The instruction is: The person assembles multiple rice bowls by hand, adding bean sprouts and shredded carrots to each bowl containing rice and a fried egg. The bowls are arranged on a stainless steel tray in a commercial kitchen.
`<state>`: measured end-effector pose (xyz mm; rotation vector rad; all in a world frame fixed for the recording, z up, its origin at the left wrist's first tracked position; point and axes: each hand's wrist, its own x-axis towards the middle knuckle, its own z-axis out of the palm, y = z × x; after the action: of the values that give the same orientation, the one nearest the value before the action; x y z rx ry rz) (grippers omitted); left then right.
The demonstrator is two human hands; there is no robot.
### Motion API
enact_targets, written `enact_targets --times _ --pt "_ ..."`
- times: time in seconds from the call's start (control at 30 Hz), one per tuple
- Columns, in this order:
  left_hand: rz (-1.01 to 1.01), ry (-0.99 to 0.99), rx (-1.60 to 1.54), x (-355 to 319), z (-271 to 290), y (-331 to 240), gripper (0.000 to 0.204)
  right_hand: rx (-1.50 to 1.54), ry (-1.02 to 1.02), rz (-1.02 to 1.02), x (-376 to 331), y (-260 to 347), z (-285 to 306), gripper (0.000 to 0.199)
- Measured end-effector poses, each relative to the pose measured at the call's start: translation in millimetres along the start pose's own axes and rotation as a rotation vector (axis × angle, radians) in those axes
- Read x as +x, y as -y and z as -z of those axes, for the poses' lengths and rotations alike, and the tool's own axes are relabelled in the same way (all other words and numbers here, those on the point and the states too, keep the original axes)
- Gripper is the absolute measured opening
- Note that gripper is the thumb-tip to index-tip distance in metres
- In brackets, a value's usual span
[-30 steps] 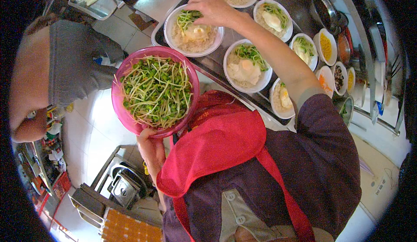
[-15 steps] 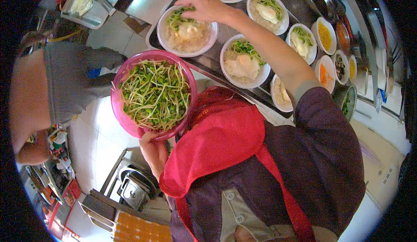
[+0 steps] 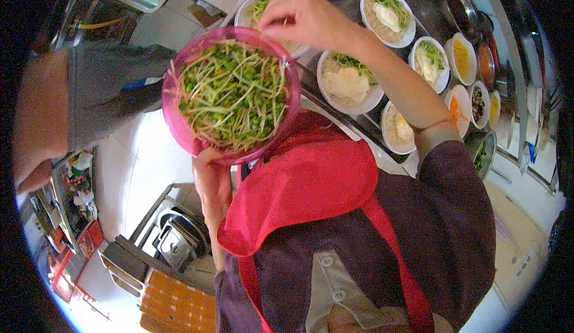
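Since the earlier frame the right hand (image 3: 308, 19) has drawn back from the white plate (image 3: 254, 7) on the table (image 3: 430, 4) and now sits at the far rim of the pink bowl (image 3: 230, 94), which itself looks raised closer to the camera. Its fingers (image 3: 281, 19) are bunched and curled downward just over the bowl's far right edge; whether they pinch any sprouts cannot be told. The green sprouts (image 3: 233, 97) lie directly below and toward the person from those fingers, so the right hand is by far the nearer one to them. The left hand (image 3: 209, 174) grips the bowl from underneath at its near rim, fingers closed around the bottom edge, holding it up in front of the red apron (image 3: 305, 195). The sprouts are a loose tangle of pale stems and small green leaves with no single long axis, filling the round translucent bowl nearly to the brim. Beyond the bowl, more white plates of noodles (image 3: 350, 85) topped with egg stand in rows on the table, some already carrying greens.
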<state>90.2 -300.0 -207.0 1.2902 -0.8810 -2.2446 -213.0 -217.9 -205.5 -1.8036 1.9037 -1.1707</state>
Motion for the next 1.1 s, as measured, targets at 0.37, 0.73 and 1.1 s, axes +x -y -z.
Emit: enact_targets --times 0.37,0.73,1.1 --pt "0.022 0.095 -0.014 1 -28 0 0.066 -0.361 0.097 0.200 -27 25 -46 0.016" --pt "0.018 0.108 -0.007 4 -23 11 0.063 0.317 -0.057 -0.072 -32 42 -5 0.024" --pt "0.049 0.019 -0.054 16 7 19 0.062 0.620 -0.237 -0.566 -13 6 64 0.020"
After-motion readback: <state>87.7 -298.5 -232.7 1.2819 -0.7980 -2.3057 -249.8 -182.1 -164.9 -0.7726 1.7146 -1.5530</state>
